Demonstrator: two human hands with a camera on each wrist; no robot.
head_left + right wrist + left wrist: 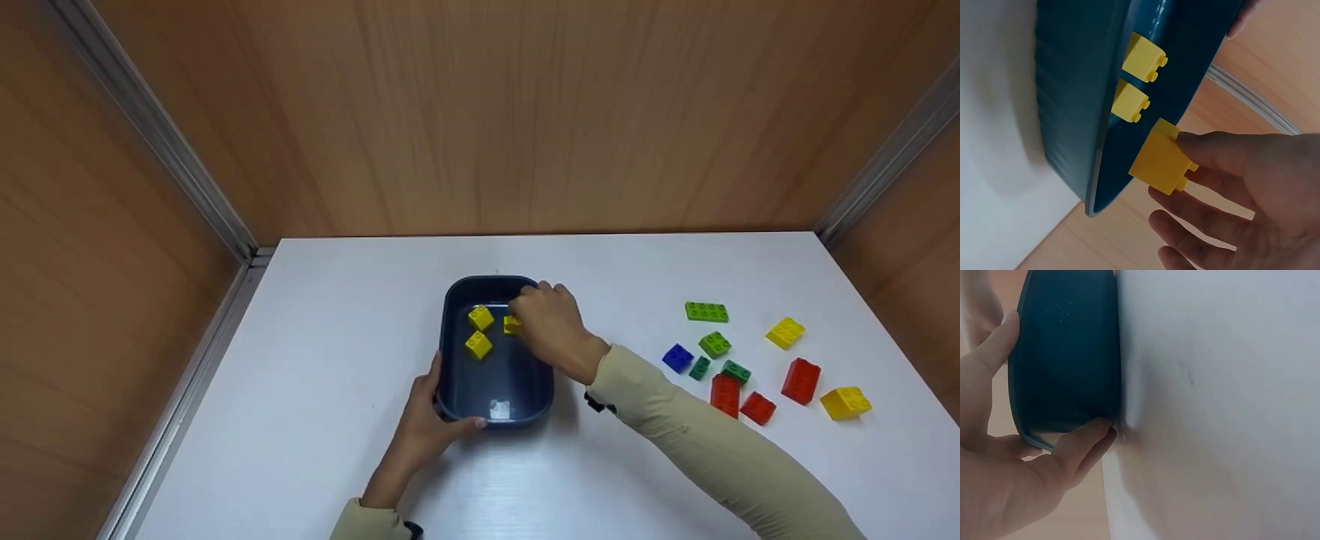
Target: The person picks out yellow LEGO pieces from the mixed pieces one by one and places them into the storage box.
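Observation:
A dark blue plastic tub (495,390) sits on the white table. My left hand (427,427) holds its near left corner; in the left wrist view, fingers and thumb spread around the tub's wall (1067,354). Over the tub's far right part, my right hand (551,322) pinches a yellow toy brick (1159,160) between thumb and fingers. That brick (511,325) is partly covered by the hand in the head view. Inside the tub lie two smaller-looking yellow bricks, one farther back (481,317) and one nearer (478,346).
Loose bricks lie on the table's right side: light green (706,312), (715,345) bricks, dark green (736,371), blue (678,358), red (801,381) and yellow (846,403) ones. The right sleeve (705,442) passes beside them. Wooden panels (480,120) enclose the table.

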